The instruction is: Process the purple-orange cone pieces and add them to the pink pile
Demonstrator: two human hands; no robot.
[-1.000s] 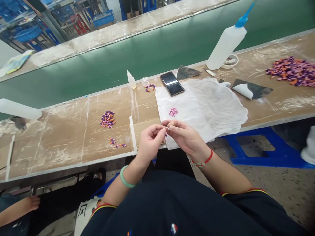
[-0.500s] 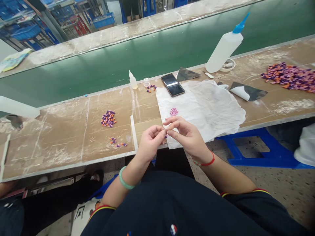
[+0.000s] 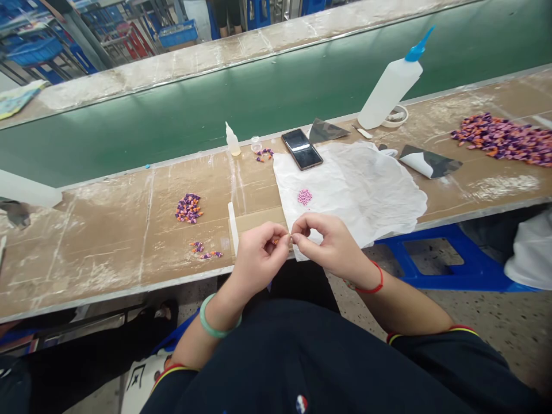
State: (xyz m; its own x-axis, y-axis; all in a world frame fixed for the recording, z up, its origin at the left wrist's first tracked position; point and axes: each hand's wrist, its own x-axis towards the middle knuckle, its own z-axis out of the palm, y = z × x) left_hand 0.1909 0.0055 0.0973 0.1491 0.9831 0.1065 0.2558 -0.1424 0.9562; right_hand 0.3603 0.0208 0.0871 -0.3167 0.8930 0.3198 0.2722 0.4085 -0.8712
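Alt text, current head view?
A person's bare left hand and right hand meet in a pinch, a small orange piece showing inside the left, at a brown tabletop. Nearby: a crumpled white sheet, a heap of purple-and-orange pieces.

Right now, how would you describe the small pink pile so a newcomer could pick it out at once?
On the long brown table, find the white sheet. Near its left edge, between phone and right hand, lies the small pink pile. It is the only pile on the sheet; the purple-and-orange piles lie off it.
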